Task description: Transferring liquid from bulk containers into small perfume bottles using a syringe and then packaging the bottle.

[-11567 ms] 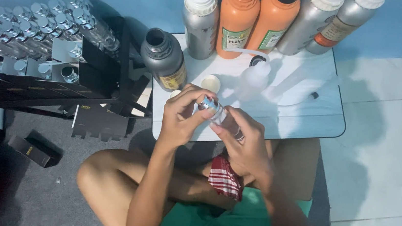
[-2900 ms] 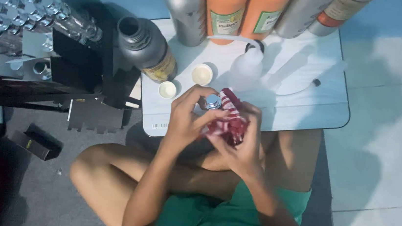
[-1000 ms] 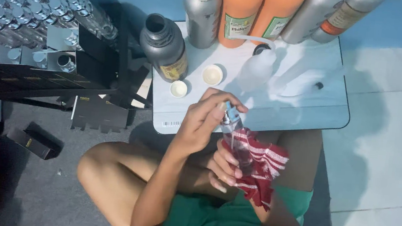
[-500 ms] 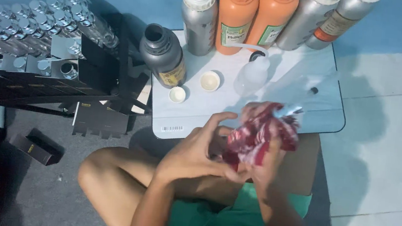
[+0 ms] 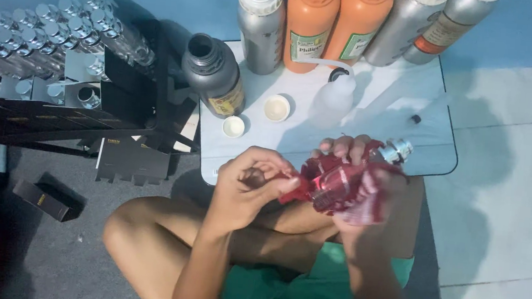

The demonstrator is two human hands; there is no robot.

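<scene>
Your right hand [image 5: 366, 191] grips the small glass spray bottle [image 5: 390, 152] swaddled in red cloth [image 5: 334, 182] above your lap, left hand [image 5: 246, 190] pinching the cloth's end; likely slippery and fragile, so hold its body.

Small clear glass bottle [image 5: 390, 152] with a silver spray cap, held just off the near edge of the white table [image 5: 437, 130], tilted, cap pointing up and to the right. Body mostly wrapped in a red and white cloth [image 5: 337, 185], crumpled and bunched around it, only the cap and neck showing. One corner of the cloth stretched out to the left, pulled taut, blurred at its right side.
</scene>
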